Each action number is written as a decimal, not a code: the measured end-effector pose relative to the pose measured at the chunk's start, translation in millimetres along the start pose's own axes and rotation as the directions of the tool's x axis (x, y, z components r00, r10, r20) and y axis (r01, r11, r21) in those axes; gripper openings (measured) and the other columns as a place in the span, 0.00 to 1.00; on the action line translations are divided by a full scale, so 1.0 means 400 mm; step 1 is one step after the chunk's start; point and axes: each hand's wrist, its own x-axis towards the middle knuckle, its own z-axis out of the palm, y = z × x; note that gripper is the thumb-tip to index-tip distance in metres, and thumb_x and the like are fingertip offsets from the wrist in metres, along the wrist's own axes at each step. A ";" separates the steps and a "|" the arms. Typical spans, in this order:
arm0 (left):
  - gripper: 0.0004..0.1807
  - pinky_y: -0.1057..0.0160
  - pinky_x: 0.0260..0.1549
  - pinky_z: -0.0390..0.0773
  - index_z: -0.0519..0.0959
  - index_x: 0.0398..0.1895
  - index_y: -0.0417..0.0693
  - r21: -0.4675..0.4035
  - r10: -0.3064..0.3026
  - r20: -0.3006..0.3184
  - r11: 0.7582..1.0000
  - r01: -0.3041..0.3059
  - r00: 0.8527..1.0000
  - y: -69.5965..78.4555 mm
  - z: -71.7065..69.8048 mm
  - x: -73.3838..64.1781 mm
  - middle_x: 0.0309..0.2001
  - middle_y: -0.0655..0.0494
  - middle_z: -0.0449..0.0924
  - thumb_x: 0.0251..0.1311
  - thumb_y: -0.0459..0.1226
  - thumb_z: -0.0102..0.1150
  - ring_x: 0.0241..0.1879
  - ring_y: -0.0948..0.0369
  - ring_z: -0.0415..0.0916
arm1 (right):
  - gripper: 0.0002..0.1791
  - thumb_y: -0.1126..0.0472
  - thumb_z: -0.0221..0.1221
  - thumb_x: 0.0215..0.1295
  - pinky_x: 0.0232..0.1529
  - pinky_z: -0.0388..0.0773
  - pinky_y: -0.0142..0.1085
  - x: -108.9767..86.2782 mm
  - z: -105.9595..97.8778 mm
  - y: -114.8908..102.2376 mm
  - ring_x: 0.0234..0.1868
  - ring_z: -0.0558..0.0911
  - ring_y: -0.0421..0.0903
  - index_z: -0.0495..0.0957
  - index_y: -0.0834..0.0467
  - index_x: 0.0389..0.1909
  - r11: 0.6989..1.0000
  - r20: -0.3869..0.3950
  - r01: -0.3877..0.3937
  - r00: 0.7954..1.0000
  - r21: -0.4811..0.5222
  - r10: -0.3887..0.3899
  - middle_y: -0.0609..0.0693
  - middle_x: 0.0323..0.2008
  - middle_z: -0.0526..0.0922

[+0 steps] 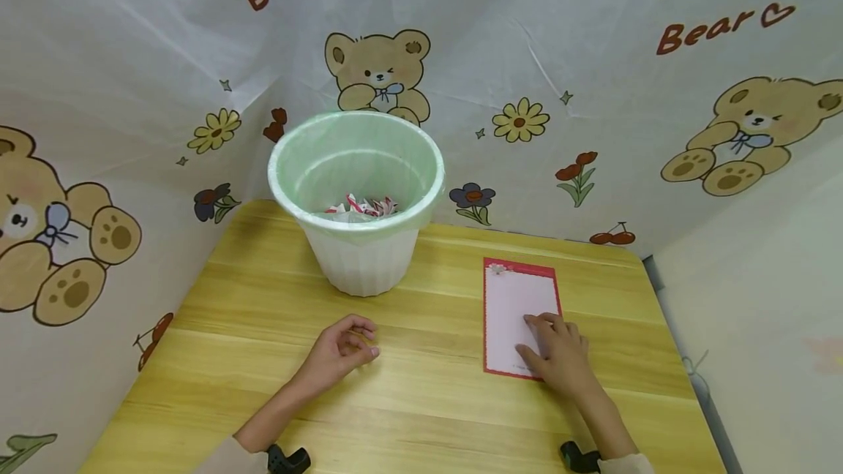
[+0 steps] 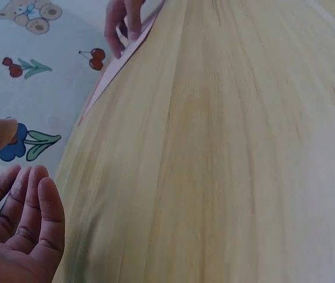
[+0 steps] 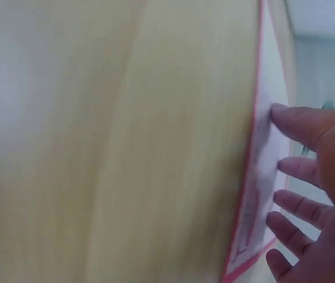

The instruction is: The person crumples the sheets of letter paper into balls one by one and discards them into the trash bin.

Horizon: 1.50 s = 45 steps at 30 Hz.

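Note:
A sheet of note paper (image 1: pixel 510 320) with a red border and a small white flower in its top corner lies flat on the wooden table. My right hand (image 1: pixel 560 353) is over its lower right part, fingers spread and fingertips right at the surface. In the right wrist view the thumb and fingers (image 3: pixel 297 127) reach down to the paper (image 3: pixel 267 135). My left hand (image 1: pixel 339 348) hovers left of the paper, in front of the bucket, fingers loosely curved with nothing between them. The left wrist view shows its relaxed fingers (image 2: pixel 32 212) apart from the thumb.
A pale green and white bucket (image 1: pixel 358 262) stands at the back left of the table (image 1: pixel 421 415), with crumpled red and white paper scraps (image 1: pixel 362 207) inside. Behind it hangs a bear-print cloth (image 1: pixel 487 42), which also covers the left side.

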 end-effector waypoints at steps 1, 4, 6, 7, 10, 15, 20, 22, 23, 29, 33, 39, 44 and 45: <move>0.23 0.64 0.40 0.87 0.77 0.63 0.37 0.006 0.003 0.007 1.000 -0.003 1.000 -0.001 0.005 0.004 0.57 0.34 0.80 0.70 0.36 0.71 0.42 0.63 0.85 | 0.33 0.47 0.72 0.68 0.55 0.61 0.59 -0.003 0.008 -0.021 0.64 0.70 0.64 0.79 0.54 0.70 1.000 0.003 0.014 1.000 -0.006 -0.014 0.62 0.67 0.77; 0.23 0.64 0.40 0.86 0.78 0.62 0.38 0.032 0.012 0.017 0.999 -0.012 1.000 -0.005 0.020 0.015 0.56 0.36 0.81 0.70 0.37 0.72 0.43 0.63 0.85 | 0.33 0.46 0.73 0.66 0.56 0.63 0.56 -0.012 0.033 -0.083 0.62 0.71 0.60 0.80 0.52 0.69 0.998 0.032 0.055 0.998 -0.014 -0.055 0.59 0.66 0.78; 0.22 0.65 0.41 0.86 0.79 0.62 0.40 0.053 0.020 0.020 0.998 -0.021 1.000 -0.007 0.029 0.022 0.55 0.39 0.83 0.69 0.39 0.72 0.44 0.63 0.84 | 0.34 0.45 0.74 0.65 0.55 0.63 0.53 -0.019 0.048 -0.121 0.61 0.71 0.57 0.80 0.51 0.69 0.997 0.060 0.081 0.995 -0.012 -0.080 0.56 0.65 0.78; 0.22 0.65 0.41 0.85 0.80 0.61 0.41 0.070 0.031 0.020 0.997 -0.032 0.999 -0.010 0.033 0.025 0.55 0.40 0.84 0.69 0.39 0.73 0.45 0.63 0.84 | 0.34 0.45 0.74 0.64 0.55 0.64 0.51 -0.022 0.055 -0.139 0.61 0.71 0.56 0.79 0.50 0.70 0.995 0.076 0.095 0.993 -0.010 -0.094 0.54 0.65 0.78; 0.21 0.67 0.41 0.83 0.81 0.60 0.43 0.129 0.064 0.018 0.990 -0.066 0.998 -0.016 0.045 0.034 0.53 0.43 0.85 0.68 0.40 0.74 0.46 0.60 0.84 | 0.36 0.44 0.75 0.63 0.55 0.64 0.47 -0.030 0.074 -0.188 0.61 0.71 0.53 0.79 0.50 0.71 0.991 0.117 0.131 0.985 0.004 -0.131 0.52 0.65 0.77; 0.23 0.68 0.38 0.80 0.83 0.60 0.47 0.289 0.122 0.036 0.949 -0.127 0.992 -0.020 0.068 0.046 0.51 0.49 0.85 0.63 0.39 0.78 0.45 0.56 0.81 | 0.39 0.41 0.75 0.64 0.56 0.66 0.46 -0.037 0.097 -0.254 0.62 0.72 0.52 0.77 0.50 0.73 0.980 0.166 0.197 0.967 -0.019 -0.192 0.51 0.64 0.76; 0.27 0.63 0.49 0.79 0.84 0.60 0.52 0.471 0.142 0.063 0.868 -0.155 0.988 -0.014 0.089 0.053 0.53 0.58 0.83 0.58 0.41 0.82 0.48 0.60 0.76 | 0.40 0.37 0.73 0.65 0.58 0.70 0.46 -0.037 0.115 -0.299 0.59 0.74 0.50 0.76 0.50 0.73 0.961 0.180 0.262 0.953 -0.087 -0.243 0.52 0.62 0.77; 0.28 0.61 0.52 0.77 0.84 0.60 0.55 0.520 0.135 0.071 0.840 -0.152 0.988 -0.013 0.095 0.055 0.55 0.62 0.82 0.56 0.43 0.83 0.50 0.62 0.73 | 0.40 0.37 0.73 0.65 0.59 0.71 0.47 -0.040 0.123 -0.310 0.57 0.73 0.49 0.76 0.50 0.73 0.958 0.176 0.270 0.952 -0.101 -0.250 0.52 0.62 0.77; 0.29 0.60 0.54 0.76 0.84 0.60 0.56 0.535 0.127 0.075 0.832 -0.147 0.989 -0.012 0.098 0.056 0.56 0.63 0.81 0.55 0.44 0.83 0.51 0.63 0.71 | 0.40 0.36 0.73 0.64 0.59 0.71 0.47 -0.042 0.127 -0.314 0.57 0.73 0.48 0.76 0.50 0.72 0.957 0.173 0.271 0.952 -0.107 -0.251 0.51 0.62 0.77; 0.35 0.52 0.59 0.73 0.82 0.65 0.57 0.591 0.121 0.099 0.791 -0.157 0.988 -0.010 0.105 0.071 0.63 0.62 0.77 0.51 0.46 0.84 0.58 0.62 0.65 | 0.39 0.36 0.72 0.65 0.59 0.70 0.47 -0.050 0.134 -0.321 0.56 0.72 0.47 0.77 0.49 0.72 0.957 0.154 0.272 0.955 -0.099 -0.255 0.50 0.61 0.77; 0.45 0.51 0.61 0.73 0.77 0.73 0.53 0.652 0.114 0.119 0.740 -0.164 0.986 -0.006 0.102 0.082 0.70 0.56 0.74 0.50 0.49 0.84 0.60 0.58 0.64 | 0.38 0.35 0.70 0.67 0.58 0.71 0.47 -0.039 0.116 -0.302 0.57 0.71 0.46 0.76 0.48 0.72 0.969 0.170 0.244 0.957 -0.036 -0.235 0.48 0.60 0.78; 0.54 0.47 0.64 0.72 0.74 0.77 0.51 0.734 0.078 0.159 0.657 -0.171 0.984 -0.005 0.094 0.092 0.75 0.53 0.70 0.45 0.57 0.86 0.62 0.55 0.64 | 0.41 0.42 0.77 0.60 0.65 0.73 0.54 0.006 0.064 -0.245 0.64 0.70 0.51 0.75 0.46 0.74 0.980 0.237 0.192 0.951 0.049 -0.199 0.49 0.67 0.76; 0.58 0.43 0.65 0.70 0.72 0.78 0.52 0.748 0.046 0.188 0.641 -0.173 0.981 -0.005 0.091 0.091 0.75 0.52 0.68 0.43 0.59 0.87 0.64 0.52 0.63 | 0.48 0.44 0.80 0.54 0.71 0.69 0.60 0.039 0.038 -0.212 0.73 0.67 0.57 0.72 0.46 0.76 0.984 0.313 0.178 0.934 0.016 -0.174 0.51 0.74 0.72; 0.58 0.43 0.65 0.70 0.72 0.78 0.52 0.749 0.040 0.191 0.640 -0.172 0.981 -0.005 0.090 0.092 0.76 0.52 0.67 0.43 0.60 0.87 0.64 0.52 0.63 | 0.49 0.43 0.81 0.53 0.72 0.69 0.60 0.043 0.036 -0.209 0.73 0.67 0.57 0.72 0.46 0.76 0.984 0.322 0.176 0.931 0.009 -0.169 0.51 0.74 0.72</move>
